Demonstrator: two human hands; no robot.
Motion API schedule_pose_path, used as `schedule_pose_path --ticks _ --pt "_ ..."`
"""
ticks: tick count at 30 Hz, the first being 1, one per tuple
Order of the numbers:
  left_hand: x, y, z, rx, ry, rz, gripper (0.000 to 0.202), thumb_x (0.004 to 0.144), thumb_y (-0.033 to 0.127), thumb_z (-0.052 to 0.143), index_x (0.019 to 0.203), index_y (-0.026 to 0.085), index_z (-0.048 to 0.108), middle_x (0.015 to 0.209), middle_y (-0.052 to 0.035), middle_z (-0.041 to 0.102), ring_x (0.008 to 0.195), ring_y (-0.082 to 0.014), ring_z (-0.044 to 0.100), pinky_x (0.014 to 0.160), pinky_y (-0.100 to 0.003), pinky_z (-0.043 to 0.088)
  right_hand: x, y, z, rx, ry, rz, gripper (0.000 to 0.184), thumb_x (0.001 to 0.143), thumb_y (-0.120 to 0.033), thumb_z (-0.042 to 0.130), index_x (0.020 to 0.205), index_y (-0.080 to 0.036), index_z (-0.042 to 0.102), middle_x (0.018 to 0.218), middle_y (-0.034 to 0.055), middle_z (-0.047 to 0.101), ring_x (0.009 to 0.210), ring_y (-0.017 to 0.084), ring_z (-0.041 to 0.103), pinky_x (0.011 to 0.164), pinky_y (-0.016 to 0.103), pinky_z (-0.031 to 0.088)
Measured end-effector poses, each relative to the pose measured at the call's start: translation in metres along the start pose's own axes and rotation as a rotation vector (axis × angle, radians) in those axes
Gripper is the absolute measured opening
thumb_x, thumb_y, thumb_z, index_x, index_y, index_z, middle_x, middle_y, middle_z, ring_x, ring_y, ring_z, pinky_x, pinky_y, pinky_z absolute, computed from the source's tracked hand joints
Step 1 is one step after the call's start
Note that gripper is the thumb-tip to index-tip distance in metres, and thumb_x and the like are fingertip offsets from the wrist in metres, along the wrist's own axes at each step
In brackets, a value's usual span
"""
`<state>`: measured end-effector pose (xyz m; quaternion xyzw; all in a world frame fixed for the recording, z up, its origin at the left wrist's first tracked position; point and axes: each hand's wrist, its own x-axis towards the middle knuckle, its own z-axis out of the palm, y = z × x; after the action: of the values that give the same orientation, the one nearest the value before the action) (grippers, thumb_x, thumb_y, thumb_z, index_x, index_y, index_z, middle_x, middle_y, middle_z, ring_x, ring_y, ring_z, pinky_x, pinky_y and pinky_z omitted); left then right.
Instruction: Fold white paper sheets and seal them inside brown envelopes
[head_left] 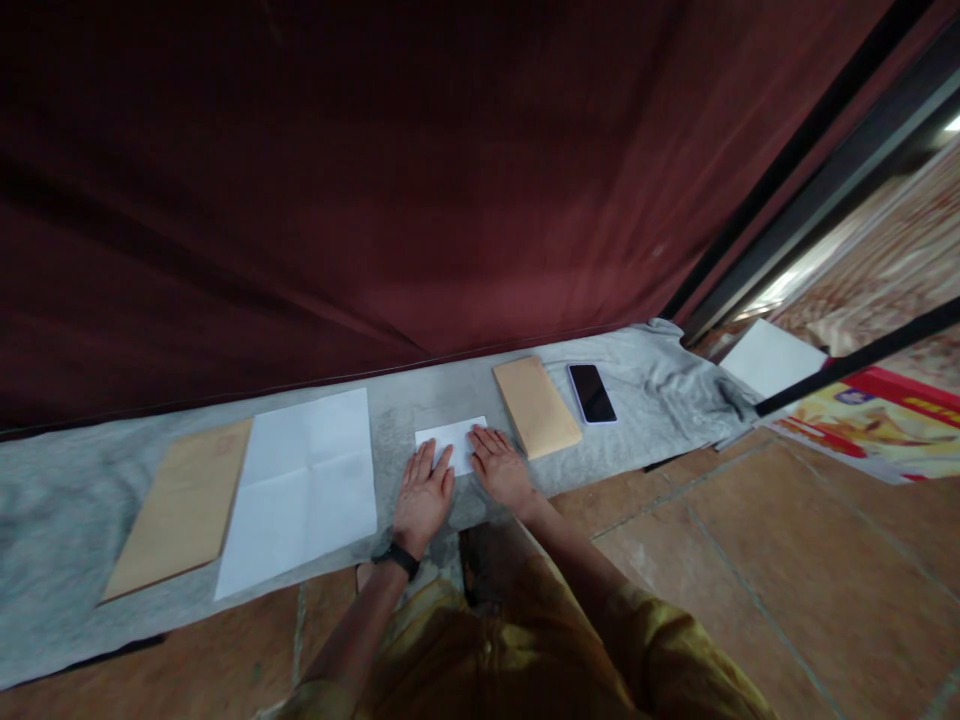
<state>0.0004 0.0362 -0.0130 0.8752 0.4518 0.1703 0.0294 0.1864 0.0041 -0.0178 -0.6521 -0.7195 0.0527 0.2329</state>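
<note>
- Small white paper (460,447) lay flat on the grey cloth (664,395), about midway between the cloth's far and near edges.
- Left hand (422,500): fingers extended, slightly spread, resting on the paper's left part; nothing gripped. Dark wristband (401,560) on that wrist.
- Right hand (500,470): fingers straight, laid over the paper's right part; no grip seen.
- Right of the paper, toward the cloth's right end: brown envelope (535,408), then phone (592,394), screen up.
- Toward the left end: large creased white sheet (304,490), reaching near the near edge; brown folder (180,505) just beside it.
- Dark red curtain (450,230) hung along the far edge.
</note>
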Motion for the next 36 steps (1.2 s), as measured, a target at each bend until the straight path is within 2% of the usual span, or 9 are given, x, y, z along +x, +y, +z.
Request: schedule_pose_path --ticks 6,14,21,27,32,36 --pt "-0.001 0.0 0.0 -0.004 0.008 -0.01 0.047 0.102 0.034 0.039 0.146 0.022 0.052 0.157 -0.011 0.045 0.147 -0.0293 0.039 0.118 -0.052 0.037 0.006 0.007 0.003 -0.008 0.033 0.064 0.048 0.104 -0.03 0.043 0.149 -0.015 0.048 0.154 0.0118 0.048 0.144 0.023 0.044 0.121 0.045 0.033" --pt "-0.001 0.001 0.0 -0.006 -0.017 -0.025 0.047 0.102 0.033 0.039 0.144 0.02 0.053 0.158 -0.0128 0.043 0.147 -0.0302 0.038 0.12 -0.051 0.035 -0.018 0.008 -0.006 -0.02 0.036 0.065 0.046 0.104 -0.028 0.039 0.145 -0.012 0.053 0.149 0.0133 0.054 0.139 0.026 0.048 0.119 0.046 0.037" --pt "-0.001 0.002 -0.001 -0.006 -0.017 -0.024 0.046 0.102 0.032 0.038 0.144 0.019 0.054 0.158 -0.0129 0.043 0.148 -0.0301 0.037 0.12 -0.052 0.034 -0.014 0.002 -0.008 -0.005 0.043 0.13 0.045 0.103 -0.026 0.04 0.144 -0.013 0.053 0.145 0.0137 0.057 0.137 0.027 0.049 0.118 0.047 0.039" --pt "-0.001 0.002 0.001 0.001 -0.013 -0.03 0.046 0.102 0.031 0.04 0.145 0.021 0.053 0.158 -0.0113 0.043 0.148 -0.0292 0.037 0.12 -0.05 0.035 -0.014 -0.006 -0.005 -0.009 -0.004 -0.013 0.045 0.104 -0.028 0.041 0.145 -0.016 0.052 0.152 0.011 0.051 0.143 0.026 0.043 0.122 0.049 0.032" --pt "-0.002 0.002 0.001 0.005 -0.018 -0.036 0.047 0.101 0.031 0.042 0.146 0.021 0.052 0.159 -0.0113 0.042 0.148 -0.0293 0.038 0.12 -0.051 0.035 -0.017 -0.002 0.0 -0.051 0.032 0.071 0.047 0.104 -0.03 0.042 0.147 -0.013 0.05 0.151 0.0132 0.052 0.142 0.026 0.045 0.12 0.047 0.034" --pt "-0.003 0.003 0.001 0.004 -0.015 -0.042 0.046 0.101 0.032 0.044 0.145 0.022 0.053 0.158 -0.0108 0.043 0.147 -0.0292 0.039 0.12 -0.05 0.035 -0.014 0.004 -0.002 -0.054 0.071 0.1 0.044 0.104 -0.027 0.041 0.143 -0.012 0.054 0.146 0.014 0.057 0.138 0.027 0.05 0.119 0.048 0.036"
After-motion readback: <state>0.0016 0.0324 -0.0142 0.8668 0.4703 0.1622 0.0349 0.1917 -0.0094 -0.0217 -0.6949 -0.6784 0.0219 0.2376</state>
